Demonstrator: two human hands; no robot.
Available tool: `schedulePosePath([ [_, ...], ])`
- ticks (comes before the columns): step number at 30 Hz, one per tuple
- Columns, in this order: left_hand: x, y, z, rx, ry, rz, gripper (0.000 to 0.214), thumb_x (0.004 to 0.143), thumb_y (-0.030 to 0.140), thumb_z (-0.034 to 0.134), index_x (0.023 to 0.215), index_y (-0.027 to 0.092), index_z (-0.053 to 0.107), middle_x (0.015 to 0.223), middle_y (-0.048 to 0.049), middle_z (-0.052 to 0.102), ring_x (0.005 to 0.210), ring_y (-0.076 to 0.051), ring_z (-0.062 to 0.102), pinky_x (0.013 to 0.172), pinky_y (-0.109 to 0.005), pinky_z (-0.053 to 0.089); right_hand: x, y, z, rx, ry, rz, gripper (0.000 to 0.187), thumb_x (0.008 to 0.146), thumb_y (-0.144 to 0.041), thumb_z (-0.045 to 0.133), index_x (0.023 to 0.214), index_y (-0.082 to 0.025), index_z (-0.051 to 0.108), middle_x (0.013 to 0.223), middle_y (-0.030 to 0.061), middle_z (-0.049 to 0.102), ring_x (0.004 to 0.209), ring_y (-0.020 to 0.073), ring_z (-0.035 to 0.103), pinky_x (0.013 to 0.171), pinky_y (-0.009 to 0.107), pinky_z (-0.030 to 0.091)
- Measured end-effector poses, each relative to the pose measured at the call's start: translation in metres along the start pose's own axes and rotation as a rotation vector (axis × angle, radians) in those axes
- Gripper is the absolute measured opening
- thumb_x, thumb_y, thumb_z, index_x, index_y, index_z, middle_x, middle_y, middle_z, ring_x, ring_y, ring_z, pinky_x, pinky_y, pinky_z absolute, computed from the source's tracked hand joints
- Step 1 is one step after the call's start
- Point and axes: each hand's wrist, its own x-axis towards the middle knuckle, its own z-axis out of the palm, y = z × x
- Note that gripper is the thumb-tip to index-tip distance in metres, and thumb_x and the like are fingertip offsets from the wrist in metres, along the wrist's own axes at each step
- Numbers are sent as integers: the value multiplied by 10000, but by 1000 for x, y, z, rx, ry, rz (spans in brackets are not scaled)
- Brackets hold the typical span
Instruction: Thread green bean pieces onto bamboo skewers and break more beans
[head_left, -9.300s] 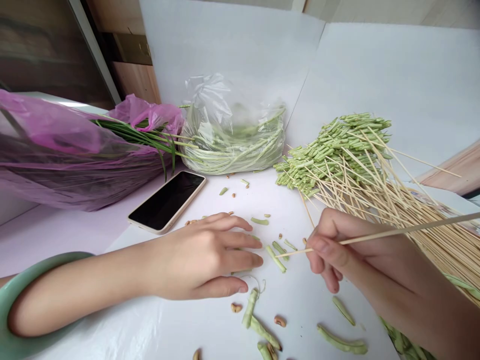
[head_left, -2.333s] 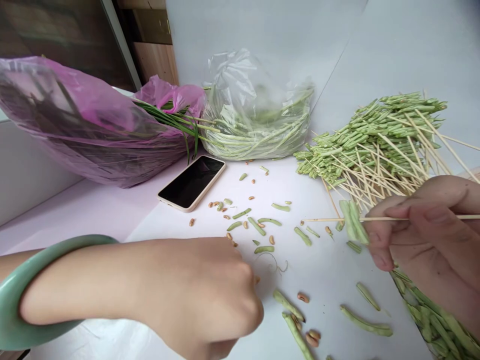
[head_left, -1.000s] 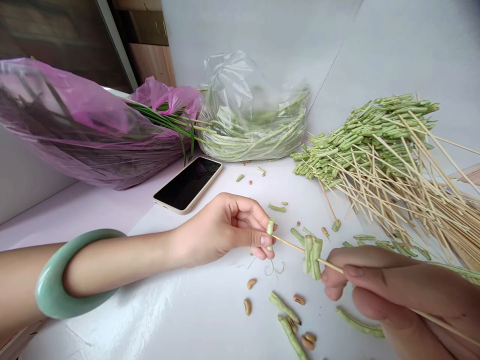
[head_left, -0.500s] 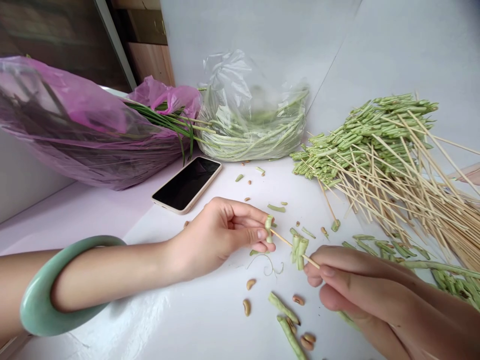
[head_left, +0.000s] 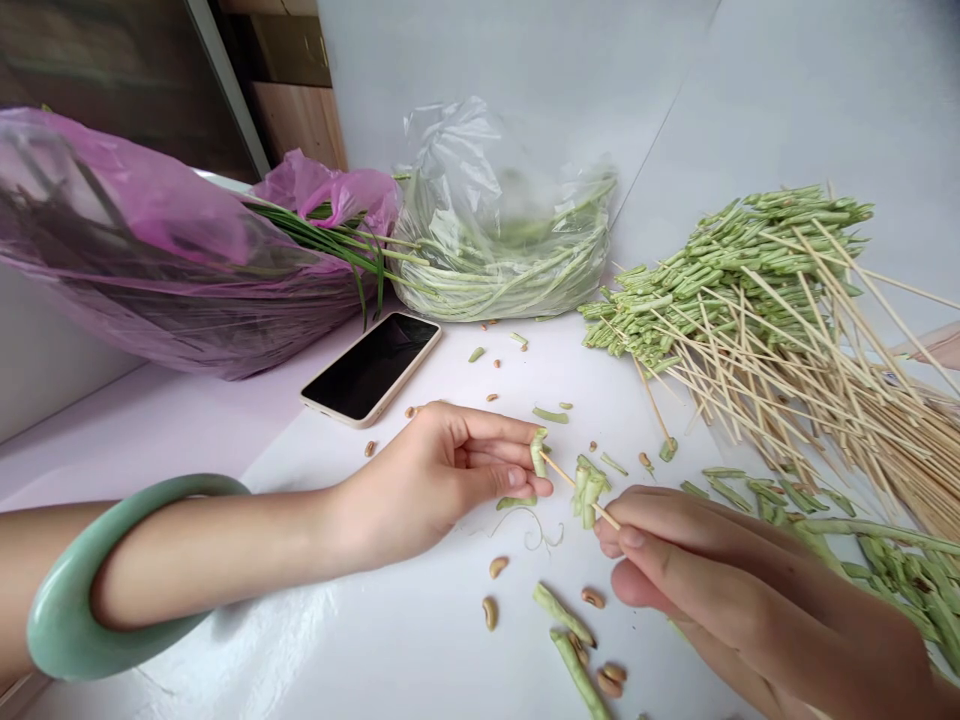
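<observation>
Between the thumb and fingers of my left hand (head_left: 450, 470) is a short green bean piece (head_left: 538, 455), with the tip of a thin wooden skewer (head_left: 559, 470) against or in it; which one I cannot tell. Several cut bean pieces (head_left: 589, 492) are threaded on the skewer, just ahead of my right hand (head_left: 750, 590). That hand pinches the skewer's shaft, and its rear part is hidden. A loose bean piece (head_left: 516, 503) lies under my left fingertips. A green bangle (head_left: 56, 600) circles my left wrist.
Behind stand a purple bag (head_left: 225, 290) of greens and a clear bag (head_left: 502, 270) of long beans. A phone (head_left: 371, 368) lies before them. At right are filled skewers (head_left: 735, 260), bare sticks (head_left: 862, 420) and bean scraps (head_left: 900, 570). Loose seeds (head_left: 490, 612) dot the table.
My right hand has shifted slightly left and the skewer with its threaded pieces has come a little closer to my left hand. The left hand still holds its bean piece.
</observation>
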Motion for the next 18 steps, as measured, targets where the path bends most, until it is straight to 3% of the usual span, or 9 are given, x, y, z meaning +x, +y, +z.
schedulePosePath([
  [3, 0, -2, -1, -9, -18, 21, 212, 785, -54, 620, 873, 85, 753, 790, -33, 777, 741, -99, 715, 746, -166, 563, 3, -1, 2, 19, 26, -8, 215, 1003, -104, 332, 1033, -185, 529, 761, 15, 634, 650, 142, 639, 551, 215, 558],
  [8, 1, -6, -3, 1, -34, 73, 246, 773, -50, 627, 915, 104, 756, 824, -37, 786, 766, -108, 725, 761, -175, 568, 2, 1, 2, -49, 76, -51, 157, 965, -82, 435, 999, -173, 558, 789, 27, 647, 743, 138, 657, 607, 172, 566],
  [13, 2, -8, -3, -1, -40, 75, 242, 767, -44, 635, 929, 92, 753, 837, -52, 788, 763, -112, 728, 754, -177, 574, -1, 2, 3, -15, 59, -37, 162, 953, -65, 440, 1027, -150, 556, 837, 41, 657, 762, 133, 653, 686, 154, 564],
  [18, 2, -7, -3, -2, -35, 83, 240, 767, -51, 631, 909, 96, 758, 825, -48, 789, 753, -106, 728, 744, -166, 575, -1, 5, 6, 51, 36, -23, 198, 963, -83, 401, 1084, -178, 526, 810, 30, 643, 723, 152, 642, 648, 183, 578],
])
